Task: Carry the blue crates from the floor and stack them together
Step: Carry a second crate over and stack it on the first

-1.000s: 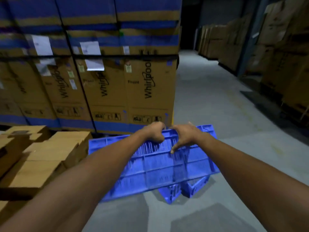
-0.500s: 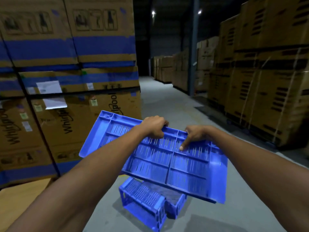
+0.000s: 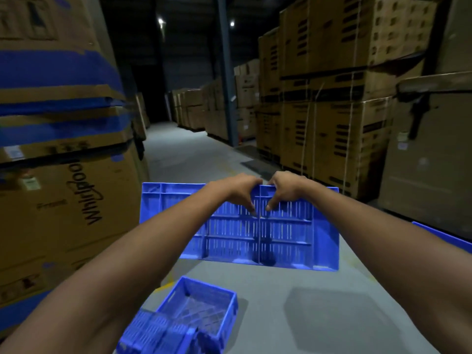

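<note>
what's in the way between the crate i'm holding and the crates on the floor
Nothing visible. Both hands, left hand and right hand, hold the held crate up in the air. The floor crates lie lower left of it, with only bare floor between.

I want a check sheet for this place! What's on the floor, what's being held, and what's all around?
Surface: grey concrete floor, bare where it shows.
Job's things: flat blue crate held up off the floor; open blue crate on the floor below, with more blue crate pieces beside it, blurred.
Clutter: a blue edge at right, cannot tell what.
Grips: left hand and right hand both clamp the crate's far rim, close together.
Cables: nothing seen.
Surroundings: stacked cardboard cartons left, more cartons right, dim aisle between.
</note>
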Motion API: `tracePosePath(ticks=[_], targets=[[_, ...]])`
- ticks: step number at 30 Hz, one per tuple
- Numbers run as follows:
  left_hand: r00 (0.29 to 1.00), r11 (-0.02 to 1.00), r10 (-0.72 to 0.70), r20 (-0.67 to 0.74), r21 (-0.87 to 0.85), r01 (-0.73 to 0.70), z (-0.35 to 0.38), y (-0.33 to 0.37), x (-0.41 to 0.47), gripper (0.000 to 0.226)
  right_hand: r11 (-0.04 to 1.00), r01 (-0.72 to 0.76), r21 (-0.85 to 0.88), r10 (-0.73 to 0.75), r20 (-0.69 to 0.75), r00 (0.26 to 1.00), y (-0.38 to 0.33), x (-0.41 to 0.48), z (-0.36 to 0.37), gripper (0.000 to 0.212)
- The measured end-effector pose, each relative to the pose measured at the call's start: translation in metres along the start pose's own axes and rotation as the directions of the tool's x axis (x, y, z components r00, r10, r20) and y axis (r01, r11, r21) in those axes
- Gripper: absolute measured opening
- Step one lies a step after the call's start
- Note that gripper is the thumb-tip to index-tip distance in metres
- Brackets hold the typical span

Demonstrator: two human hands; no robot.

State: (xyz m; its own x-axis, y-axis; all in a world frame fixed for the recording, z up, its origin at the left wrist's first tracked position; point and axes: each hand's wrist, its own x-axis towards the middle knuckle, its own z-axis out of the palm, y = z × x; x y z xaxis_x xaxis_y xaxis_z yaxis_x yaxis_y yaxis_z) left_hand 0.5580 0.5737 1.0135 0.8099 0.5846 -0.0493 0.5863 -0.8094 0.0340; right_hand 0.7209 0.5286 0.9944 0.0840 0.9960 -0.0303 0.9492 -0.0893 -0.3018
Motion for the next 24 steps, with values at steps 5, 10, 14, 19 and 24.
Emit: tracePosePath(ticks=[5,10,14,19,24], targets=[[0.999,0.997,0.035,-0.024,0.065,-0.034,-0.005,0.029,0.124,0.047,0.995,-0.092,0.035,0.093,-0.037,0.995,0.099,0.031,-0.029,0.042],[0.994,0.987,0.107,-0.004,0.122,-0.105,-0.006,0.067,0.240,0.042,0.981,-0.187,-0.060,0.187,0.006,0.982,0.194,0.060,-0.066,0.050],[0.988,0.977,0.153,0.012,0.148,-0.153,0.002,0.084,0.321,0.045,0.942,-0.323,-0.096,0.329,0.057,0.943,0.272,0.077,-0.080,0.064],[0.961,0.941,0.274,0.047,0.194,-0.278,0.018,0.104,0.430,0.042,0.914,-0.406,-0.007,0.406,-0.015,0.914,0.364,0.119,-0.073,0.056],[0.929,0.906,0.369,0.032,0.209,-0.368,0.024,0.099,0.553,0.040,0.878,-0.478,-0.016,0.472,-0.125,0.873,0.448,0.187,-0.086,0.046]])
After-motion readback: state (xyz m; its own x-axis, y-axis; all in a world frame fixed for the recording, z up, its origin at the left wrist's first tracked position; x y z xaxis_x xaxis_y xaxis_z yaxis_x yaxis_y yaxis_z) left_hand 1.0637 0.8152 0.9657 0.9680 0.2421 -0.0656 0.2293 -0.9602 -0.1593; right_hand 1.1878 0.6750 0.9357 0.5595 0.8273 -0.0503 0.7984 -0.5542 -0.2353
